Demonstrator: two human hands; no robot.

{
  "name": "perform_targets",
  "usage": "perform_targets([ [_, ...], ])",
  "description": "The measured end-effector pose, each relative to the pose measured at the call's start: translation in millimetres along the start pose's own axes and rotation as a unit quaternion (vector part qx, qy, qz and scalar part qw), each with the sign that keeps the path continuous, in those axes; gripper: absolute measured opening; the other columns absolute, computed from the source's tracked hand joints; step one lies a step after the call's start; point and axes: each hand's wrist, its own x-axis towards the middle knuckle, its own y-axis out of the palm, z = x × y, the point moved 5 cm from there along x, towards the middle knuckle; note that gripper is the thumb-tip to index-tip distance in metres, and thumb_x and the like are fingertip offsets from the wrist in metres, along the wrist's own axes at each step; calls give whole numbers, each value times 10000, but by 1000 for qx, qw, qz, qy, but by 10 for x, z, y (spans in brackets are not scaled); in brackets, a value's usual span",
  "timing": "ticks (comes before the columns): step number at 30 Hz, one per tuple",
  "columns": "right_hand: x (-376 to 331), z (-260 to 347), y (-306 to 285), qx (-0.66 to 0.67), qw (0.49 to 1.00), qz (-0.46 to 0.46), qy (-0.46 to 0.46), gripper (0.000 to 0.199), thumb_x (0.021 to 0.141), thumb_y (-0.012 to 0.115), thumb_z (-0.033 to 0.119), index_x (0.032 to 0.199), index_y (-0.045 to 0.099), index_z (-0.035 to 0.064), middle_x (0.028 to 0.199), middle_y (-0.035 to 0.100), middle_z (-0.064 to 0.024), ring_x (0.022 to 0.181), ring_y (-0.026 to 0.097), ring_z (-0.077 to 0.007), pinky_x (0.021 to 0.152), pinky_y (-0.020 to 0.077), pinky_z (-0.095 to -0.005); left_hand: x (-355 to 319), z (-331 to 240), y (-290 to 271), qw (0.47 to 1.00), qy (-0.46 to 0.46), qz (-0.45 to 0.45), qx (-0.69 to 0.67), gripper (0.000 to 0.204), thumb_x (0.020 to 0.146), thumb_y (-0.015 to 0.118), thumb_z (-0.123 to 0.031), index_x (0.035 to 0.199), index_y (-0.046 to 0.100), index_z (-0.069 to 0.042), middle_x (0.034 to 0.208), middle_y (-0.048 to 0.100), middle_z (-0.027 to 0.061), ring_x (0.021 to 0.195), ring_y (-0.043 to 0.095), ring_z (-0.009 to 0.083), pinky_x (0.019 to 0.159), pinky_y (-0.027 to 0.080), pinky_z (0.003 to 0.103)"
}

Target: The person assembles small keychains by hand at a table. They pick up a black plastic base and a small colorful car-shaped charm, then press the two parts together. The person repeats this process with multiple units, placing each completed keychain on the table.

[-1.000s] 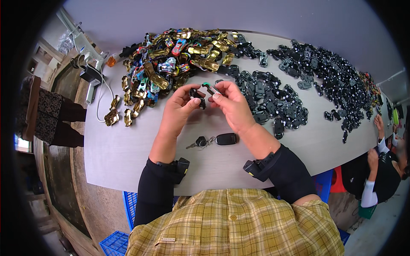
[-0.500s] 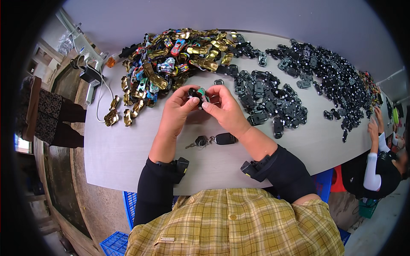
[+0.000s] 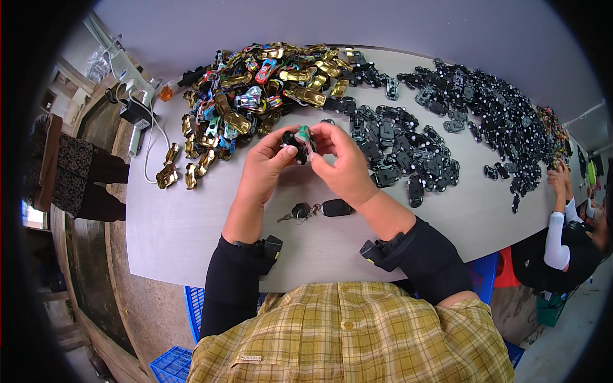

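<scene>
I saw the left hand point(image 3: 263, 163) curled around a black toy-car chassis point(image 3: 290, 138), the right hand point(image 3: 343, 167) pinching a green car shell point(image 3: 303, 133) against it; fingers hid the join, fit unclear. Both parts sat above the table point(image 3: 185, 236), beyond the key fob point(image 3: 337, 207).

- Your head-worn fisheye is looking down past your shirt point(image 3: 345, 335) at the table point(image 3: 185, 236).
- It is viewing your left hand point(image 3: 263, 159) and right hand point(image 3: 345, 165) from nearby.
</scene>
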Motion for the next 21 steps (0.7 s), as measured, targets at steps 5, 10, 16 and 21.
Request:
perform_targets([
  [5, 21, 17, 2, -37, 998, 46, -27, 368, 839, 648, 14, 1203, 596, 30, 1019, 623, -93, 841, 638, -182, 746, 533, -299, -3, -26, 51, 1000, 4, 17, 13, 416, 892, 719, -79, 1290, 616, -15, 1078, 681, 49, 927, 633, 121, 831, 541, 282],
  [10, 15, 0, 15, -36, 998, 49, -32, 371, 841, 651, 29, 1209, 606, 31, 1022, 628, -101, 830, 638, -198, 740, 532, -309, -3, -27, 45, 1000, 3, 22, 21, 421, 894, 722, -88, 1294, 615, -13, 1057, 688, 50, 907, 637, 123, 817, 536, 276],
  [16, 3, -9, 28, -59, 996, 40, -55, 363, 850, 635, 33, 1213, 614, 29, 1038, 628, -119, 833, 642, -232, 734, 529, -316, -5, -34, 51, 997, 4, 24, 73, 407, 910, 708, -99, 1294, 613, -5, 1022, 687, 40, 877, 617, 101, 782, 522, 259],
  [21, -16, 35, 34, -85, 995, 36, -43, 369, 849, 628, 30, 1217, 612, 26, 1033, 622, -127, 806, 632, -245, 715, 522, -324, -15, -34, 45, 995, 11, 21, 101, 398, 919, 699, -105, 1293, 611, 0, 996, 683, 31, 847, 610, 90, 747, 519, 241],
])
